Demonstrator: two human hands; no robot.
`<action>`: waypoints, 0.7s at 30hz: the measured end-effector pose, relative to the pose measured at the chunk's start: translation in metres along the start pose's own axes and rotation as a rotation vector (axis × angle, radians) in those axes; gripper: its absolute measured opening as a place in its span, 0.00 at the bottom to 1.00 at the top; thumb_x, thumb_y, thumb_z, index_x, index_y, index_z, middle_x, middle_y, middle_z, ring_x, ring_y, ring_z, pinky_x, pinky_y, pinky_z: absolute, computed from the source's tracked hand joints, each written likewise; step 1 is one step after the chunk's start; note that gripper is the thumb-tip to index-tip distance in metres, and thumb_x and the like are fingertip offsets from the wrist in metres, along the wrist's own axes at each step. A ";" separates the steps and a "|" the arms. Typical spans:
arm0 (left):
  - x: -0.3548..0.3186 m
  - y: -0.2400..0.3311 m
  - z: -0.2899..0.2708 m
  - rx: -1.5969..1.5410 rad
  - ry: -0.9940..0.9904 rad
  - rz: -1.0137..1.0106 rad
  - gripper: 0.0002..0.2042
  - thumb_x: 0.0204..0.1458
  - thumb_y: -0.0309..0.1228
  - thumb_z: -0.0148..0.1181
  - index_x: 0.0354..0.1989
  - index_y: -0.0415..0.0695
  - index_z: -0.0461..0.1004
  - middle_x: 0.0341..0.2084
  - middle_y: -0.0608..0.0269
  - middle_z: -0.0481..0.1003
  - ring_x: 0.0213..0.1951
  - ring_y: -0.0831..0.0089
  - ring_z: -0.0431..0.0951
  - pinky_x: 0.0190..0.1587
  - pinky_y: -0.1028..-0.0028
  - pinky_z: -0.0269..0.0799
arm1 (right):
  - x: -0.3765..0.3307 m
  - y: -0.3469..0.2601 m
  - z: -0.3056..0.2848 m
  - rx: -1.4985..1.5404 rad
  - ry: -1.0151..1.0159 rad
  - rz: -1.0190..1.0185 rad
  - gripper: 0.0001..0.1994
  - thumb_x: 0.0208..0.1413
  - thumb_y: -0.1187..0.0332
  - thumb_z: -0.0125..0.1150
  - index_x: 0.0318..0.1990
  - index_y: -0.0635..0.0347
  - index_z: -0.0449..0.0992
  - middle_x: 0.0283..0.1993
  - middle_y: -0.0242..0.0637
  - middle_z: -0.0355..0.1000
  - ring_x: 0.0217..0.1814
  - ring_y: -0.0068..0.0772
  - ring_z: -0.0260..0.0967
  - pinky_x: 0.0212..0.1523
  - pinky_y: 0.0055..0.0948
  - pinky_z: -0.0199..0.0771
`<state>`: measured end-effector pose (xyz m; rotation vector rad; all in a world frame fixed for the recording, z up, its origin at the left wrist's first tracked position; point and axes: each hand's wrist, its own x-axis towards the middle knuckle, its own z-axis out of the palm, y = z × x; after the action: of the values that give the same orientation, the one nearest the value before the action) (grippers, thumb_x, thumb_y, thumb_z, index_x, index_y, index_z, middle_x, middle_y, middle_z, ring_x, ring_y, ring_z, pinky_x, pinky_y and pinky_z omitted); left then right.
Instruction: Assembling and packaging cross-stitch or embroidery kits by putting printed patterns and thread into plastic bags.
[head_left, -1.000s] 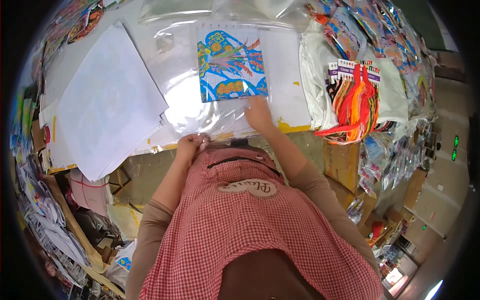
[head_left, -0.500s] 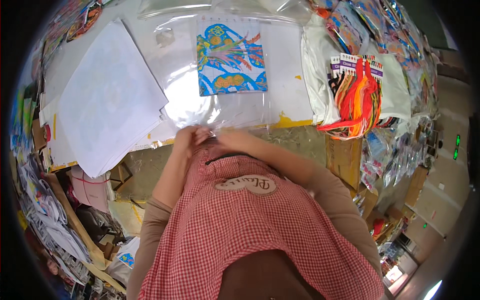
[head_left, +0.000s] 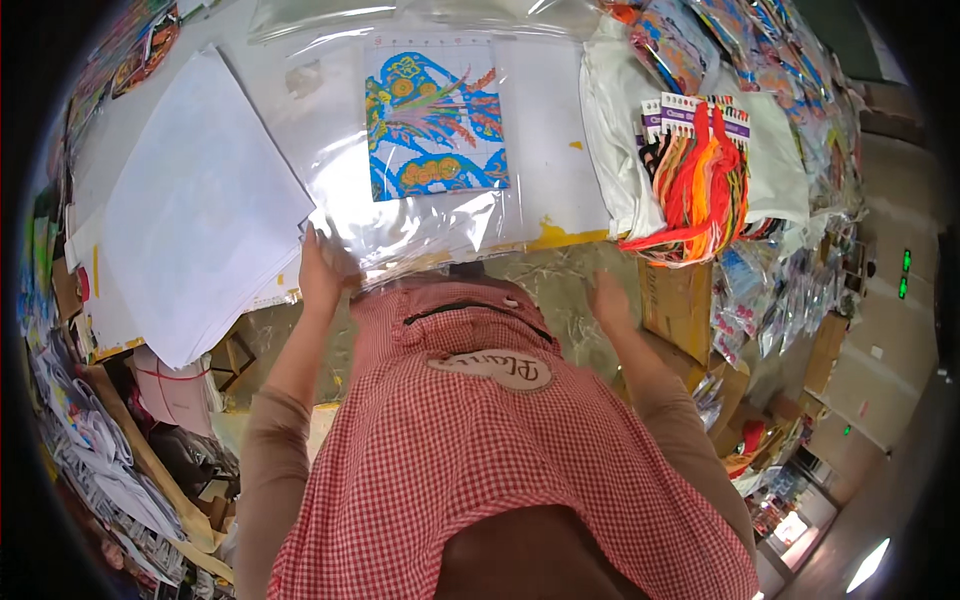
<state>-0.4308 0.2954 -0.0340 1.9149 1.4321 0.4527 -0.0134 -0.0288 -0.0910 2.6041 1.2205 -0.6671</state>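
A printed chart (head_left: 438, 125) in blue, yellow and pink on a white grid lies inside a clear plastic bag (head_left: 465, 215) on the white table. My left hand (head_left: 324, 268) is at the table's near edge, beside the bag's lower left corner and close to the white sheets (head_left: 195, 215). Its fingers are blurred, and whether they pinch the plastic cannot be made out. My right hand (head_left: 608, 298) hangs apart from the table, just off its near edge, with fingers stretched out and nothing visible in them.
Bundles of red, orange and black embroidery thread (head_left: 700, 180) on punched cards lie on folded white cloth (head_left: 610, 130) at the right. Beyond sits a heap of colourful plastic-wrapped packs (head_left: 770, 50). A cardboard box (head_left: 675, 310) stands below the table's right part.
My hands were together at the table's near edge in front of my apron. They have parted, the left moving left toward the sheets, the right swinging out to the right.
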 end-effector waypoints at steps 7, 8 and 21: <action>0.017 0.002 0.021 0.540 -0.304 0.870 0.21 0.52 0.32 0.50 0.56 0.50 0.66 0.56 0.59 0.64 0.59 0.60 0.62 0.57 0.55 0.57 | 0.065 -0.163 -0.073 0.188 0.545 -1.136 0.09 0.50 0.67 0.54 0.38 0.59 0.72 0.45 0.52 0.70 0.51 0.52 0.66 0.49 0.44 0.66; 0.024 0.000 0.024 0.520 -0.354 0.832 0.18 0.55 0.34 0.49 0.54 0.48 0.69 0.53 0.57 0.67 0.57 0.62 0.66 0.56 0.57 0.60 | 0.074 -0.167 -0.071 0.175 0.352 -0.977 0.09 0.53 0.65 0.53 0.36 0.60 0.72 0.40 0.48 0.72 0.44 0.49 0.69 0.44 0.42 0.67; 0.063 -0.050 0.008 -0.997 -0.687 -1.006 0.20 0.61 0.53 0.39 0.27 0.53 0.67 0.13 0.74 0.62 0.14 0.79 0.63 0.15 0.75 0.60 | 0.096 -0.228 -0.142 1.173 -0.189 -0.170 0.18 0.56 0.56 0.57 0.44 0.63 0.74 0.41 0.40 0.75 0.36 0.31 0.71 0.37 0.31 0.73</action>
<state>-0.4398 0.3596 -0.0823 0.3598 1.1436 -0.0305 -0.0890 0.2329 -0.0075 3.0936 1.1848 -2.1309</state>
